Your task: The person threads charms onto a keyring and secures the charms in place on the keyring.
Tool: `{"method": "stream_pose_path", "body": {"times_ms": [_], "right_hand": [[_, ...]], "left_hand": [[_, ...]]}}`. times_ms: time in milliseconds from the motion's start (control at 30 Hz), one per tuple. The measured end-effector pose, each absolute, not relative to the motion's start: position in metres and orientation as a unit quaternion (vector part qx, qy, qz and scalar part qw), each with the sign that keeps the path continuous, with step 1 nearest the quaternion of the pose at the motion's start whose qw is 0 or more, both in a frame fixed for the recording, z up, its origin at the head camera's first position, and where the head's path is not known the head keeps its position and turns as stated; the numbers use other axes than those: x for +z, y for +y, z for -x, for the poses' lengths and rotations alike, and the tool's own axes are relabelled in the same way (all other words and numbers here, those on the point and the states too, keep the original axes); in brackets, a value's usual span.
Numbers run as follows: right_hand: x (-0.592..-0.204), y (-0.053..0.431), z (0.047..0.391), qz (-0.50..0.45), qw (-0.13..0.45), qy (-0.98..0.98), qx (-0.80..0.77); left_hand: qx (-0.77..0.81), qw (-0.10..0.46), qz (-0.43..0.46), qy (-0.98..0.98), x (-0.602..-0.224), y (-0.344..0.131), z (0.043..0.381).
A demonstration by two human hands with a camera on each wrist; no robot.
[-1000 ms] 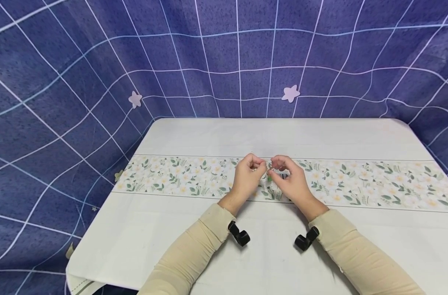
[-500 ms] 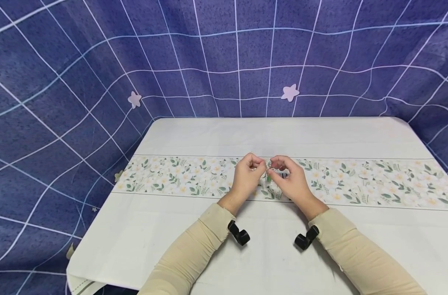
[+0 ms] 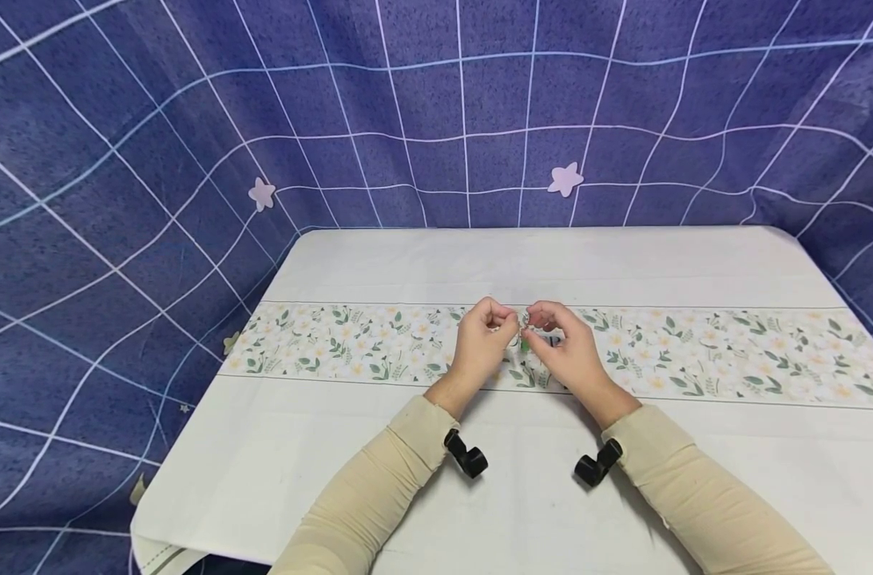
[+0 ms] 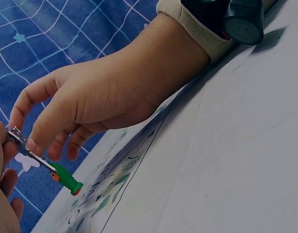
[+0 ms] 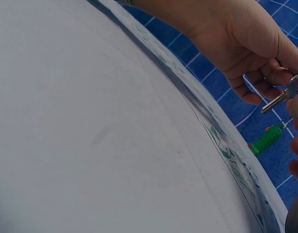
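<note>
Over the middle of the table, my left hand (image 3: 485,335) and right hand (image 3: 564,343) meet fingertip to fingertip around a small bunch. A silver key (image 5: 274,103) shows in the right wrist view, its head by the right thumb. The left hand (image 4: 4,179) pinches the metal ring end at the left edge of the left wrist view. The right hand (image 4: 98,94) pinches the key with thumb and index finger, its other fingers loosely bent. A green charm (image 5: 266,139) with orange-red bits hangs below on a small link. Fingers hide part of the ring.
A white tablecloth (image 3: 407,263) with a floral band (image 3: 364,343) covers the table. Behind and to the left hangs a blue curtain (image 3: 378,104) with a line grid and stars. Black cameras (image 3: 466,455) sit on both wrists.
Both hands keep nearly the same place. Only the green charm and the metal parts between the fingertips shift slightly.
</note>
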State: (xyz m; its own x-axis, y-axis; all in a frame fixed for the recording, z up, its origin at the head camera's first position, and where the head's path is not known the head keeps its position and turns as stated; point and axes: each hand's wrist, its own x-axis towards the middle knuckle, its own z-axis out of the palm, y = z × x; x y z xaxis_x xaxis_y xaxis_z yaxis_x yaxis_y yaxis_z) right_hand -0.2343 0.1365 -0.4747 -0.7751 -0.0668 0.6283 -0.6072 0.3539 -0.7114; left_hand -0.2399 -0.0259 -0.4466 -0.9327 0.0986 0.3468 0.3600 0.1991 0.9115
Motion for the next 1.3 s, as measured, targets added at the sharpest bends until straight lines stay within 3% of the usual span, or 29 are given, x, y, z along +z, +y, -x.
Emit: {"method": "stream_pose_path", "body": {"times_ms": [933,1300], "right_hand": [[-0.4746,0.1375,0.2313,-0.185,0.220,-0.810,0.511],[-0.4739,0.1358,0.2323,-0.200,0.237,-0.789,0.531]], "left_hand": [[-0.602,0.092,0.153,-0.778,-0.4450,-0.0271,0.2383],[-0.609,0.096,0.150,-0.773,-0.4440,-0.0269,0.2385]]}}
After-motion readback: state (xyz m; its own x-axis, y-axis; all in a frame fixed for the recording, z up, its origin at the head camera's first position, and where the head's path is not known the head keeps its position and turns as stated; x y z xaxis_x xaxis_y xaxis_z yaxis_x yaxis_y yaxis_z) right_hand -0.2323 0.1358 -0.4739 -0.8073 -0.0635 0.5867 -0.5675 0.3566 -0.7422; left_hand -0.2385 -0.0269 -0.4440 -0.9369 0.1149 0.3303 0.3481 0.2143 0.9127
